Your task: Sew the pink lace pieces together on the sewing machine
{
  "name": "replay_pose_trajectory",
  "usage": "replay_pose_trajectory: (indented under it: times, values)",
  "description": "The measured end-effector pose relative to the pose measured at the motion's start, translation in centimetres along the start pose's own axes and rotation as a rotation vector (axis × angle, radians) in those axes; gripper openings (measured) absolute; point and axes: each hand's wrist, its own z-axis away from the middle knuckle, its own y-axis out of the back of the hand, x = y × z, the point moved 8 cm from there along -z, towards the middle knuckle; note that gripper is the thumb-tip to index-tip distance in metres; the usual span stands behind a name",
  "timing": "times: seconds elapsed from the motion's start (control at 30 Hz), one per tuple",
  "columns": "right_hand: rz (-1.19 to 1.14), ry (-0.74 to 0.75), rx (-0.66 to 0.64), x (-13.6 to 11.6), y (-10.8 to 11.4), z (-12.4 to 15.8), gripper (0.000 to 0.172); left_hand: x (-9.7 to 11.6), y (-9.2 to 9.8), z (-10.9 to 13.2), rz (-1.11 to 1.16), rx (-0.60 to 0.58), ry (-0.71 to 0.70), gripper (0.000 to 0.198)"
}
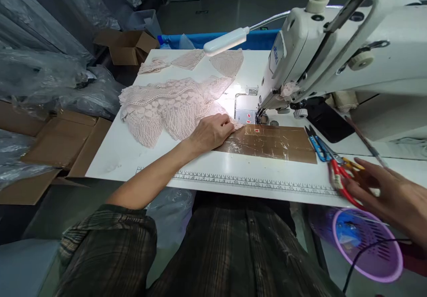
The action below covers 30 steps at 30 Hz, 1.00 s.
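Observation:
My left hand (212, 132) rests knuckles up on the edge of a pale pink lace piece (167, 107), fingers curled and pressing it against the white sewing table (126, 154) just left of the needle area. My right hand (388, 190) lies at the table's right front edge with fingers stretched out, touching the red-handled scissors (340, 179). A white sewing machine (333, 52) stands at the right, with its lamp lighting the lace.
More lace pieces (190, 59) lie at the back of the table. Blue snips (316, 145) sit beside brown tape patches (270, 142). A printed ruler (253, 182) runs along the front edge. A purple basket (367, 248) sits below right. Cardboard boxes (66, 141) and plastic bags are at left.

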Motion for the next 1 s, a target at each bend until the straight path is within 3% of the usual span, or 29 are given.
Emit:
replay_pose_trajectory:
  times: [0.1, 0.2, 0.27, 0.37, 0.47, 0.53, 0.63, 0.83, 0.9, 1.0]
  values:
    - [-0.381, -0.194, -0.166, -2.5, -1.3, -0.2, 0.081, 0.6, 0.0, 0.0, -0.036, -0.006, -0.042, 0.033]
    - [-0.741, -0.187, -0.346, -7.4, -3.1, -1.0, 0.081, 1.0, -0.1, 0.0, -0.051, -0.014, -0.070, 0.035]
    - [-0.846, -0.177, -0.426, -10.6, -3.9, -1.5, 0.073, 1.1, -0.2, 0.1, -0.055, -0.036, -0.087, 0.035]
    - [-0.972, -0.111, -0.698, -15.4, -5.2, -1.2, 0.053, 1.4, -0.4, 0.2, -0.071, -0.060, -0.109, 0.032]
    - [-1.061, 0.025, -0.881, -18.6, -5.4, -1.1, 0.056, 1.4, -0.4, 0.3, -0.088, -0.059, -0.108, 0.030]
    - [-1.075, 0.019, -0.941, -19.3, -5.8, -1.5, 0.058, 1.2, -0.4, 0.3, -0.086, -0.059, -0.090, 0.030]
    - [-1.082, 0.015, -0.940, -20.1, -6.3, -2.5, 0.058, 0.9, -0.4, 0.3, -0.062, -0.050, -0.070, 0.032]
    - [-1.057, 0.055, -0.685, -20.6, -6.2, -3.6, 0.057, 0.7, -0.2, 0.0, -0.004, -0.096, -0.052, 0.034]
    - [-1.012, 0.064, -0.645, -20.0, -5.6, -3.4, 0.059, 2.3, 0.0, -0.1, 0.084, -0.149, -0.088, 0.033]
    - [-0.930, 0.116, -0.669, -18.7, -4.3, -2.8, 0.059, 7.3, 1.0, 0.2, 0.293, -0.221, -0.255, 0.033]
